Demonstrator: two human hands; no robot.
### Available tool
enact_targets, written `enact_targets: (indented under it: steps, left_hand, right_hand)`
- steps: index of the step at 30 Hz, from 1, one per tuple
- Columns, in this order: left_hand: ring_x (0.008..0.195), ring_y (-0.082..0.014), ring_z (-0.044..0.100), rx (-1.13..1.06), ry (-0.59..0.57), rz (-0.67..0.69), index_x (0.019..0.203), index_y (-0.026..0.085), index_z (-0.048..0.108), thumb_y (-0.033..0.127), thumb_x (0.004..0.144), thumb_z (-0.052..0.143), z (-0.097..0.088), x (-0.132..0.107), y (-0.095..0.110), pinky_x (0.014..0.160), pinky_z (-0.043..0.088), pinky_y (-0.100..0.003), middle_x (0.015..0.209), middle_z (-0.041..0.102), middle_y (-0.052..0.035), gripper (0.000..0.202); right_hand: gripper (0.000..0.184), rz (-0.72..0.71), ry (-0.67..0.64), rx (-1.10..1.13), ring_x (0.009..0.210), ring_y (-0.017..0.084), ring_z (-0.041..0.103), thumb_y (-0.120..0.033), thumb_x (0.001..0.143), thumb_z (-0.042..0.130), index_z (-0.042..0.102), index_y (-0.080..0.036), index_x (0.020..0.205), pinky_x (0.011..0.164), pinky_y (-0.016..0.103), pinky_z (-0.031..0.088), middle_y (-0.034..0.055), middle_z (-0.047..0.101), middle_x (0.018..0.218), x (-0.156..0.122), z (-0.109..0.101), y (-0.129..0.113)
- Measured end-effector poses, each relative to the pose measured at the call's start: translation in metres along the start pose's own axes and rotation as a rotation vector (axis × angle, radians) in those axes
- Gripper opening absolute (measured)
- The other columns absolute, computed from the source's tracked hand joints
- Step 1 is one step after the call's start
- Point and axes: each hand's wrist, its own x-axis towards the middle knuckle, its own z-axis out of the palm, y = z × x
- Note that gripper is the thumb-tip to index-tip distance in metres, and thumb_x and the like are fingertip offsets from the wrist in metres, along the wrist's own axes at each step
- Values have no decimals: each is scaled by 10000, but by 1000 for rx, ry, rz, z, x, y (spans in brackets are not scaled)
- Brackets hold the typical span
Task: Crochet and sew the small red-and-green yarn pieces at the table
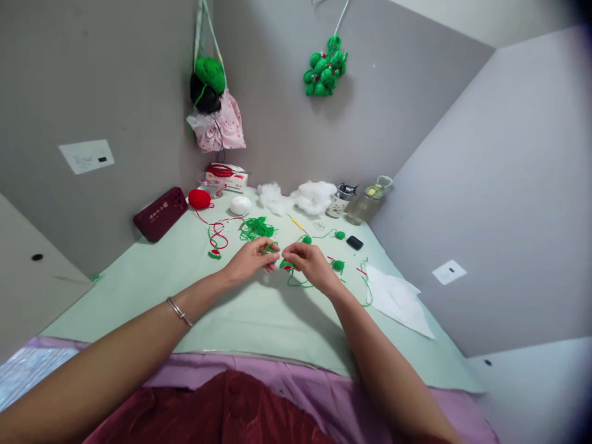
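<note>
Both hands meet over the middle of the pale green table point(139, 296). My left hand point(252, 258) pinches a bit of green yarn point(269, 248) between thumb and fingers. My right hand point(309, 262) is closed on a small green and red crocheted piece point(285, 265), from which a green strand point(298, 283) trails onto the table. A loose heap of green yarn point(256, 229) lies just beyond the left hand. A small green crocheted ball point(337, 266) sits right of the right hand.
A red yarn ball point(199, 198), a dark red case point(160, 214), a white ball point(240, 205), white stuffing point(314, 196), two bottles point(367, 202), a black object point(354, 242) and white paper point(398, 299) lie around. A bag with green yarn point(215, 117) and green balls point(325, 68) hang on the wall.
</note>
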Motion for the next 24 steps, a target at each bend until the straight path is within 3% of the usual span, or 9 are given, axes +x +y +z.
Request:
enact_targets:
  steps: [3, 6, 9, 13, 17, 21, 24]
  left_hand:
    - [920, -231, 635, 263, 108, 66, 951, 197, 605, 388, 767, 715, -10, -6, -3, 823, 514, -390, 1060, 646, -68, 287]
    - [1099, -269, 565, 451, 173, 183, 972, 221, 631, 369, 767, 738, -6, -15, 1, 930, 470, -415, 1095, 638, -68, 275]
    - [1030, -217, 595, 326, 100, 268, 1003, 225, 592, 365, 804, 726, 8, -22, 7, 944, 465, -379, 1039, 629, -38, 277]
    - [904, -174, 605, 238, 27, 283, 898, 205, 591, 273, 847, 661, 20, -25, 8, 841, 481, -312, 925, 603, -15, 110]
    - [819, -159, 605, 95, 62, 205, 873, 196, 565, 286, 851, 654, 16, -24, 7, 790, 465, -291, 847, 611, 4, 129]
    - [766, -146, 572, 77, 113, 168, 861, 193, 566, 284, 836, 664, 11, -24, 8, 741, 437, -275, 803, 595, 16, 136]
    - [763, -145, 576, 77, 90, 156, 854, 192, 565, 276, 834, 665, 11, -26, 7, 742, 437, -277, 784, 592, 20, 133]
  right_hand:
    - [288, 25, 99, 102, 544, 90, 390, -440, 777, 672, 646, -154, 795, 530, 241, 310, -30, 510, 611, -2, -6, 8]
    - [307, 30, 142, 121, 555, 96, 414, -460, 778, 681, 646, -155, 794, 537, 244, 321, -27, 515, 615, -6, -10, 11]
    - [293, 13, 141, 125, 554, 98, 409, -448, 778, 691, 646, -159, 781, 534, 245, 318, -29, 518, 604, -9, -3, 8]
    - [279, -18, 104, 154, 580, 102, 436, -442, 814, 667, 649, -164, 793, 553, 245, 350, -19, 548, 644, -15, 4, -2]
    - [334, -95, 28, 110, 664, 124, 514, -482, 907, 566, 667, -164, 898, 650, 263, 413, 4, 588, 714, -19, 0, -7]
    - [322, -89, -30, 63, 650, 123, 493, -475, 824, 687, 674, -167, 919, 601, 255, 385, 4, 600, 743, -21, -2, -5]
    - [286, -107, -8, 42, 629, 120, 472, -454, 832, 679, 673, -172, 880, 587, 254, 365, -1, 596, 709, -20, 1, -4]
